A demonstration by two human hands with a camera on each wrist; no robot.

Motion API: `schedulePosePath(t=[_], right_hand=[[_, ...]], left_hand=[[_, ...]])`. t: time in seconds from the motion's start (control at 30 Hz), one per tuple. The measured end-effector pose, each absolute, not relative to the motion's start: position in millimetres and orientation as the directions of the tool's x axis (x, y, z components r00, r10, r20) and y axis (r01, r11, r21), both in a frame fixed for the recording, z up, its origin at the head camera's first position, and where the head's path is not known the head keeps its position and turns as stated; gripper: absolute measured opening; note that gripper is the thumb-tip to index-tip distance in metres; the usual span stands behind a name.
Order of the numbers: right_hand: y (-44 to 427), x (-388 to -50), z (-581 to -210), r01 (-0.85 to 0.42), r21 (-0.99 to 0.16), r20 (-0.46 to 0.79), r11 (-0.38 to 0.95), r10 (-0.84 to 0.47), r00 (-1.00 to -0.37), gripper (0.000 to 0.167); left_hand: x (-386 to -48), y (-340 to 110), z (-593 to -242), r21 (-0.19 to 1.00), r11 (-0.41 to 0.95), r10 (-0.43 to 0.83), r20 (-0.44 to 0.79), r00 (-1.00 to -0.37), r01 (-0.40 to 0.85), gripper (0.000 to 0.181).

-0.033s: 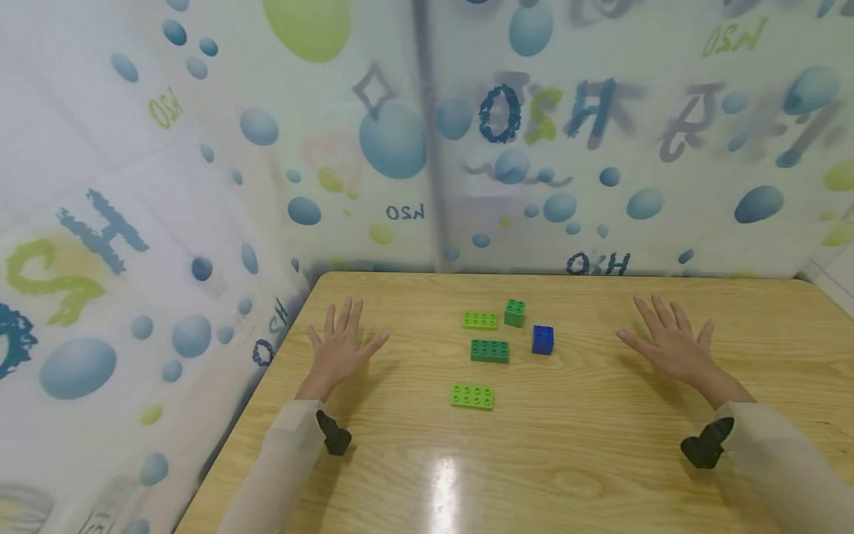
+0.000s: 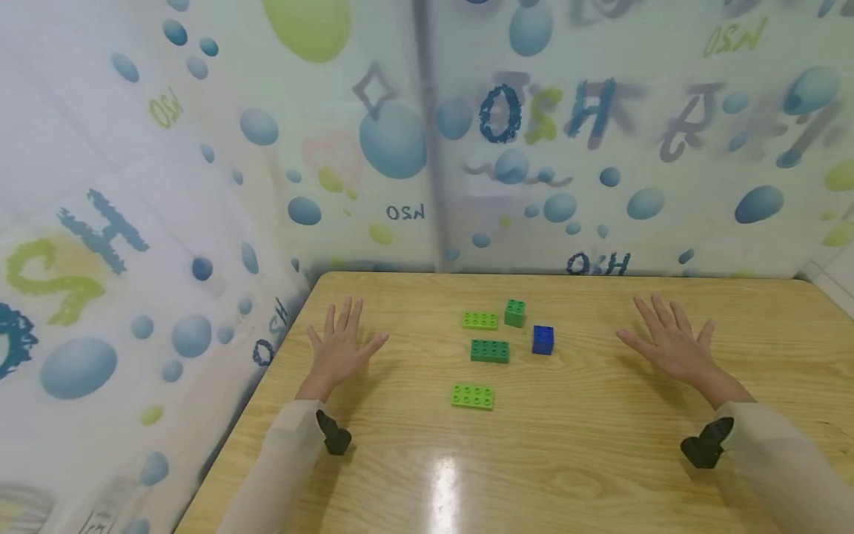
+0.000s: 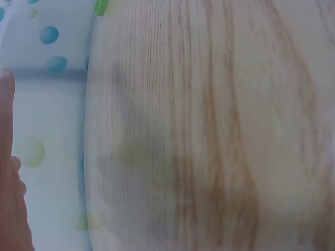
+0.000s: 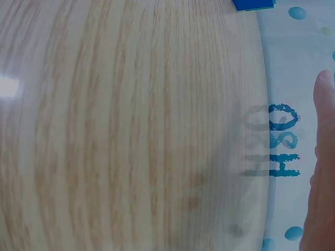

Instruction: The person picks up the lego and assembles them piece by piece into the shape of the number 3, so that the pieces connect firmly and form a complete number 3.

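Note:
My left hand [image 2: 339, 354] is spread at the left of the table, holding nothing, left of the bricks. On the right, my right hand [image 2: 677, 348] has its fingers spread too and holds nothing. Between them lie a flat lime brick [image 2: 480, 320], a small green brick [image 2: 514, 313], a blue brick [image 2: 543, 340], a longer green brick [image 2: 490, 351] and a nearer lime brick [image 2: 472, 397]. The blue brick is closest to my right hand. In the right wrist view a blue brick [image 4: 253, 4] shows at the top edge.
The wooden table [image 2: 574, 460] meets a patterned sheet [image 2: 333, 148] behind and on the left, printed with blue and green dots and letters. A bright light reflection lies on the near part of the tabletop. Dark devices are strapped at both wrists.

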State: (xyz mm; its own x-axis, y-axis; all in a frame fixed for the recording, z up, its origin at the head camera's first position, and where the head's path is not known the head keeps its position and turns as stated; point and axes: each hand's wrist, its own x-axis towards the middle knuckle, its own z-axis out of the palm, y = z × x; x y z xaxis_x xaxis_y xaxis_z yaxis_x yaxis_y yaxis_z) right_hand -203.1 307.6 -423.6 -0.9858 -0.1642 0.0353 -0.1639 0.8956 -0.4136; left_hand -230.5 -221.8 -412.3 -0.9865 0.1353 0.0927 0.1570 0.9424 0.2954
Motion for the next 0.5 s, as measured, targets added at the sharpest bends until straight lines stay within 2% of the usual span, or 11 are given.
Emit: schedulePosePath(t=[0.2,0.37,0.5], right_hand=[[303.5,-208.7,-419.5,-0.177,-0.466,0.034,0.867,-0.183,-0.983,0.078],[276.5,-227.0,-405.6,-0.215,-0.579,0.066,0.787,-0.218,-0.974,0.070],[240.8,-250.5,-392.1,-0.259,-0.663,0.071,0.703,-0.286,-0.956,0.060]], left_hand=[[-230.7,-217.6,-416.3,0.360,0.908,0.183,0.122,-0.976,0.215,0.088],[-210.6,-189.4,-418.8,0.597,0.724,0.365,0.092,-0.926,0.345,0.076],[-190.1,-160.2,-423.1,0.733,0.590,0.503,-0.005,-0.864,0.339,0.067]])
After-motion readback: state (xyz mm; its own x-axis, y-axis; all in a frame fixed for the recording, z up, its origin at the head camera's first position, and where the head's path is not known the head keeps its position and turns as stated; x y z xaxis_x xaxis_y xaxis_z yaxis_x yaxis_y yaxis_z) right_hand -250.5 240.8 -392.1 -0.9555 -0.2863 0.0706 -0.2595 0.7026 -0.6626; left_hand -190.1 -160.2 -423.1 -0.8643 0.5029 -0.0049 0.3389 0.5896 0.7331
